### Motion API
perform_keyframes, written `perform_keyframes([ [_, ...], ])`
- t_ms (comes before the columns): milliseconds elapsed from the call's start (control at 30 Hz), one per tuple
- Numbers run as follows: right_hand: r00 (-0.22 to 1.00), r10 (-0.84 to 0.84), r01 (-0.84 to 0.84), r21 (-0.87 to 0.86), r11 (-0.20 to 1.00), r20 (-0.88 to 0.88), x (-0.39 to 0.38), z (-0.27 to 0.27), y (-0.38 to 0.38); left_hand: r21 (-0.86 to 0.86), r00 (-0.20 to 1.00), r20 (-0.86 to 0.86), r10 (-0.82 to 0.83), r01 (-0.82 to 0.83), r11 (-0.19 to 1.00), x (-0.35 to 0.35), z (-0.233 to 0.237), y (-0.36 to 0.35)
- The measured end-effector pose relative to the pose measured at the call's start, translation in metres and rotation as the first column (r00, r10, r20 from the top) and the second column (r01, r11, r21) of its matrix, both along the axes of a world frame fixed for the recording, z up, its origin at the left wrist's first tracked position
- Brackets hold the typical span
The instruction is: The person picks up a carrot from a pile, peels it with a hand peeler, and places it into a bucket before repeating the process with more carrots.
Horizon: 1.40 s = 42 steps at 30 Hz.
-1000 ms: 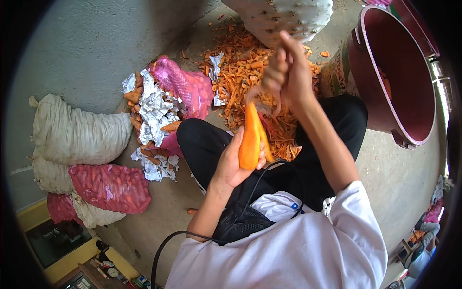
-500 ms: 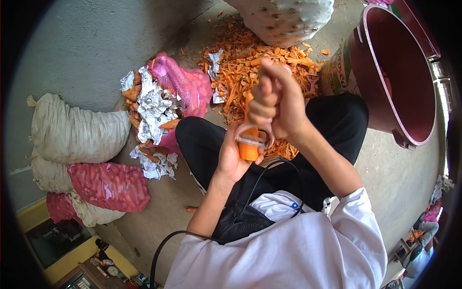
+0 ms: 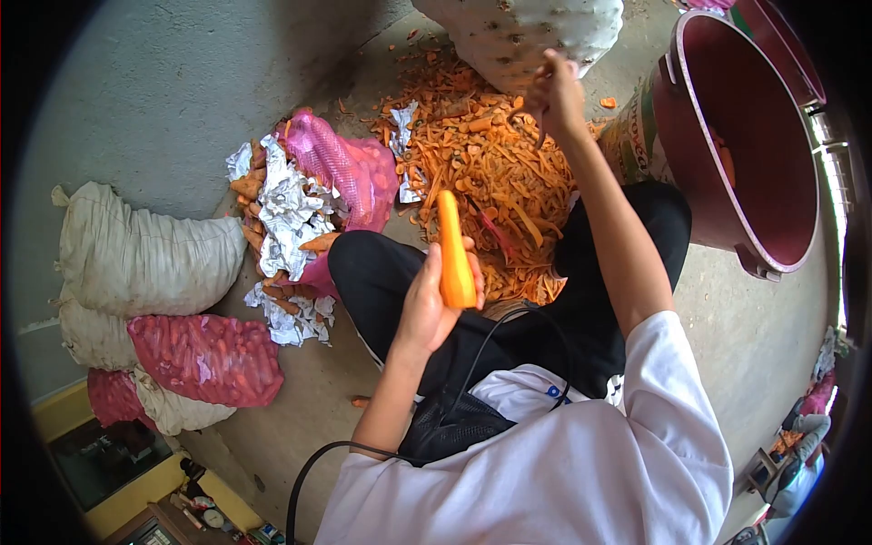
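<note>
A smooth, bright orange carrot (image 3: 456, 259) lies in my left hand (image 3: 429, 304), its thin end pointing away from me. My fingers are wrapped round the thick end. Farther out, my right hand (image 3: 556, 98) is raised over the far right of the peelings, fingers curled round a peeler (image 3: 529, 118) that shows only in part. Beneath both hands spreads a heap of carrot peelings (image 3: 495, 168), mixed with cut-off carrot ends.
To the right stands a deep maroon tub (image 3: 677, 77) with some carrots inside. A pink mesh bag (image 3: 350, 173), crumpled paper (image 3: 291, 213) and unpeeled carrots (image 3: 250, 186) lie left. White sacks (image 3: 150, 245) and a red carrot bag (image 3: 209, 359) sit beyond. A bulging white sack (image 3: 536, 41) is ahead.
My right hand has swung forward with the peeler, away from the carrot. My left hand has tilted and moved slightly left and down, still holding the carrot.
</note>
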State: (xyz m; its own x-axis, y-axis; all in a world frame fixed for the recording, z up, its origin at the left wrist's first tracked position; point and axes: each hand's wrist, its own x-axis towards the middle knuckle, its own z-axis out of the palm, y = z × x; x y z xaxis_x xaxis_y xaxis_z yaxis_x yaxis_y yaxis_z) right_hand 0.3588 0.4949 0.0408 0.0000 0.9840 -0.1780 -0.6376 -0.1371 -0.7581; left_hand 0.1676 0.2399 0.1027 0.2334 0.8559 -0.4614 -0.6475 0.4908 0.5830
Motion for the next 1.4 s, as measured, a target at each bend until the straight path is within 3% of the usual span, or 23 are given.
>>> perform_keyframes([
  [33, 0.998, 0.022, -0.017, -0.071, 0.997, 0.064, -0.007, -0.009, -0.006, 0.001, 0.999, -0.007, 0.032, -0.032, 0.999, -0.005, -0.006, 0.004],
  [67, 0.911, 0.009, 0.023, -0.073, 0.997, 0.412, -0.016, -0.019, -0.012, -0.024, 0.997, -0.039, 0.073, -0.074, 0.997, -0.01, -0.012, 0.009],
  [100, 0.761, 0.197, -0.104, -0.185, 0.977, 0.617, -0.016, -0.034, -0.018, -0.048, 0.991, -0.072, 0.111, -0.115, 0.992, -0.015, -0.019, 0.013],
  [133, 0.737, 0.284, -0.153, -0.258, 0.954, 0.614, -0.021, -0.075, -0.011, -0.072, 0.987, -0.072, 0.146, -0.152, 0.986, -0.021, -0.03, 0.016],
  [167, 0.686, 0.226, -0.115, -0.204, 0.972, 0.692, -0.029, -0.083, -0.021, -0.078, 0.984, -0.104, 0.146, -0.155, 0.985, -0.024, -0.037, 0.019],
  [233, 0.75, 0.167, -0.13, -0.106, 0.986, 0.64, -0.032, -0.121, -0.018, -0.088, 0.974, -0.175, 0.145, -0.163, 0.983, -0.031, -0.046, 0.026],
  [333, 0.945, -0.103, 0.191, -0.269, 0.944, 0.309, -0.031, -0.141, -0.02, -0.13, 0.983, -0.123, 0.139, -0.155, 0.979, -0.034, -0.059, 0.037],
  [367, 0.926, 0.015, 0.135, -0.365, 0.921, 0.378, -0.03, -0.151, -0.024, -0.14, 0.986, -0.089, 0.14, -0.152, 0.978, -0.035, -0.063, 0.039],
  [433, 0.842, 0.257, 0.059, -0.555, 0.83, 0.474, -0.031, -0.178, -0.043, -0.064, 0.972, -0.202, 0.117, -0.133, 0.989, -0.033, -0.069, 0.044],
  [467, 0.555, 0.402, 0.1, -0.539, 0.837, 0.728, -0.04, -0.206, -0.058, -0.021, 0.956, -0.275, 0.102, -0.112, 0.993, -0.031, -0.074, 0.048],
  [500, 0.176, 0.486, 0.126, -0.51, 0.851, 0.856, -0.052, -0.236, -0.074, 0.021, 0.933, -0.349, 0.092, -0.091, 0.996, -0.03, -0.078, 0.052],
  [533, 0.066, 0.587, -0.145, -0.574, 0.806, 0.807, -0.059, -0.255, -0.085, 0.032, 0.93, -0.357, 0.085, -0.079, 0.996, -0.028, -0.077, 0.055],
  [567, -0.071, 0.649, -0.397, -0.618, 0.678, 0.758, -0.064, -0.265, -0.096, 0.035, 0.926, -0.37, 0.076, -0.068, 0.997, -0.026, -0.079, 0.057],
  [633, -0.147, 0.408, -0.413, -0.431, 0.802, 0.901, -0.078, -0.254, -0.141, 0.04, 0.91, -0.41, 0.062, -0.051, 0.998, -0.026, -0.082, 0.058],
  [667, -0.242, 0.361, -0.412, -0.432, 0.802, 0.901, -0.085, -0.257, -0.151, 0.039, 0.924, -0.378, 0.066, -0.055, 0.998, -0.027, -0.078, 0.059],
  [767, -0.49, 0.144, -0.436, -0.385, 0.814, 0.859, -0.087, -0.263, -0.161, -0.065, 0.964, -0.237, 0.119, -0.138, 0.988, -0.035, -0.073, 0.06],
  [833, -0.596, -0.068, -0.498, -0.301, 0.813, 0.8, -0.081, -0.269, -0.164, -0.164, 0.964, -0.043, 0.262, -0.265, 0.95, -0.042, -0.08, 0.06],
  [933, -0.581, -0.096, -0.48, -0.245, 0.842, 0.808, -0.081, -0.272, -0.165, -0.161, 0.932, -0.101, 0.349, -0.362, 0.918, -0.047, -0.085, 0.064],
  [1033, -0.282, 0.233, -0.382, -0.331, 0.863, 0.931, -0.087, -0.255, -0.16, -0.054, 0.886, -0.332, 0.322, -0.359, 0.932, -0.038, -0.084, 0.065],
  [1133, 0.004, 0.553, -0.411, -0.503, 0.76, 0.833, -0.086, -0.25, -0.132, 0.091, 0.803, -0.537, 0.258, -0.249, 0.964, -0.031, -0.09, 0.063],
  [1233, 0.391, 0.386, -0.259, -0.303, 0.917, 0.835, -0.093, -0.193, -0.102, 0.095, 0.581, -0.805, 0.119, -0.071, 0.993, -0.027, -0.082, 0.061],
  [1333, 0.399, 0.464, -0.389, -0.312, 0.867, 0.791, -0.075, -0.109, -0.079, 0.112, 0.374, -0.921, 0.113, -0.026, 0.993, -0.024, -0.085, 0.059],
  [1400, 0.333, 0.382, -0.428, -0.223, 0.876, 0.862, -0.064, -0.08, -0.084, 0.117, 0.196, -0.976, 0.099, 0.081, 0.99, -0.025, -0.093, 0.059],
])
